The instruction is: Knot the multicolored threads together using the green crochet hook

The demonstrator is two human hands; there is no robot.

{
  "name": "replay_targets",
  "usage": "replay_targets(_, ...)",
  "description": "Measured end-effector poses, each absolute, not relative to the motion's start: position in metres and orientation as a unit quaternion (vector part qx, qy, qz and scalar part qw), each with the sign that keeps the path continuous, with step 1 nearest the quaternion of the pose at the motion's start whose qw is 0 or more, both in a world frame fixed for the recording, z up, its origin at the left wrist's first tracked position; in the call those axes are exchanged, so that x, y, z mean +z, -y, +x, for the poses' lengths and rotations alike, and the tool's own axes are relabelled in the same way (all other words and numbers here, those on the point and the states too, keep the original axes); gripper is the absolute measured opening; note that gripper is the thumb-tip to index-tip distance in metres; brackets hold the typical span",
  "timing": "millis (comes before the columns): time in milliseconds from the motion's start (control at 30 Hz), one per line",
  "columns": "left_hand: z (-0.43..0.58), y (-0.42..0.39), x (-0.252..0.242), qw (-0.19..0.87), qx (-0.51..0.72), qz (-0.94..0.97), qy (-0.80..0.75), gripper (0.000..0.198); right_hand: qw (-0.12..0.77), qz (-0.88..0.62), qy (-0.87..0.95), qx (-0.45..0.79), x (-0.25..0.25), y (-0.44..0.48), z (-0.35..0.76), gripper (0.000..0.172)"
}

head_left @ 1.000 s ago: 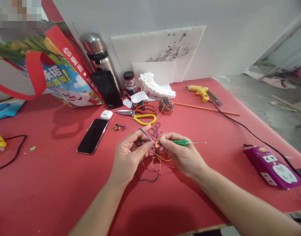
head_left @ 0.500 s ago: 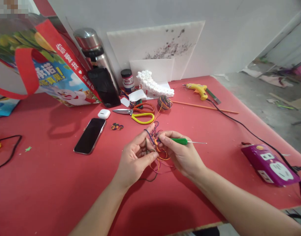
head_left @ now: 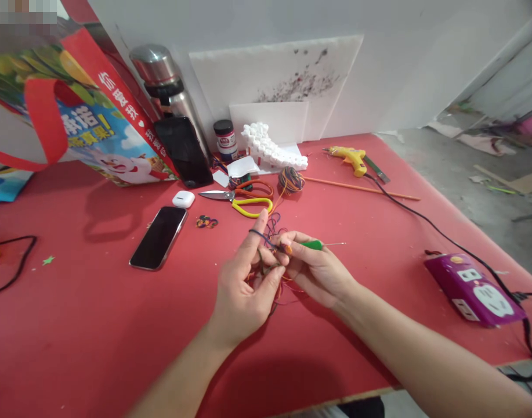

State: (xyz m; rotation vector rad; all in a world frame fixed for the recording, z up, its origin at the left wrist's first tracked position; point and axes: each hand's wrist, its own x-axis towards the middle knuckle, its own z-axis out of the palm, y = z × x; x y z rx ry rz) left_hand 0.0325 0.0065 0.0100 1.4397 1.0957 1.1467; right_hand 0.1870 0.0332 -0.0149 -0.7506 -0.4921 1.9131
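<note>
Multicoloured yarn [head_left: 272, 225] lies in loose strands between my hands. Around the raised index finger of my left hand [head_left: 248, 284] runs a dark blue strand, and the thumb and other fingers close on more yarn. My right hand [head_left: 315, 267] grips a crochet hook [head_left: 312, 245] by its green handle, the thin metal shaft pointing right. Its thumb and index finger also pinch a small orange and dark crocheted piece [head_left: 285, 249]. A yarn ball [head_left: 290, 180] sits behind, a strand leading from it toward my hands. Fingers hide part of the work.
Scissors [head_left: 252, 207], a phone [head_left: 159, 238], a white earbud case [head_left: 183, 199] and a small crocheted piece [head_left: 206, 222] lie to the left. A yellow glue gun [head_left: 350, 158] and a purple power strip [head_left: 477, 289] with a black cable are on the right. A steel thermos [head_left: 161, 75] stands behind.
My right hand has turned and come closer to my left, now pinching the small crocheted piece. The hook has shifted left, and my left index finger is raised straighter with the blue strand taut.
</note>
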Motion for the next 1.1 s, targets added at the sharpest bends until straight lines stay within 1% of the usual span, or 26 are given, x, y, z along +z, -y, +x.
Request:
replay_targets(133,0.036,-0.004,0.010,0.482,0.466,0.597,-0.440,0.073,0.470,-0.290,0.197,0.810,-0.017,-0.033,0.187,0.028)
replay_targets(267,0.037,-0.005,0.009,0.490,0.468,0.594,-0.435,0.074,0.476,-0.296,0.180,0.808,-0.017,-0.033,0.187,0.031)
replay_targets(400,0.035,-0.007,0.009,0.529,0.478,0.577,-0.399,0.079,0.479,-0.307,0.190,0.800,-0.014,-0.034,0.187,0.031)
replay_targets(500,0.032,-0.008,0.010,0.566,0.482,0.557,-0.372,0.074,0.486,-0.322,0.214,0.783,-0.011,-0.035,0.189,0.031)
replay_targets(633,0.030,-0.009,0.011,0.552,0.506,0.535,-0.391,0.065,0.533,-0.366,0.286,0.708,-0.010,-0.033,0.190,0.026)
replay_targets(800,0.038,-0.011,0.008,0.526,0.515,0.494,-0.463,0.083,0.577,-0.427,0.424,0.552,-0.006,-0.025,0.186,0.019)
replay_targets(867,0.042,-0.010,0.006,0.525,0.522,0.476,-0.474,0.084,0.591,-0.440,0.461,0.495,-0.005,-0.021,0.183,0.018)
replay_targets(933,0.044,-0.010,0.005,0.524,0.528,0.462,-0.483,0.078,0.601,-0.432,0.475,0.477,-0.004,-0.019,0.181,0.017)
replay_targets(1000,0.043,-0.009,0.006,0.518,0.528,0.458,-0.493,0.073,0.603,-0.417,0.477,0.484,-0.004,-0.017,0.180,0.015)
replay_targets(1100,0.039,-0.011,0.008,0.526,0.527,0.453,-0.490,0.070,0.605,-0.408,0.506,0.461,-0.006,-0.018,0.182,0.011)
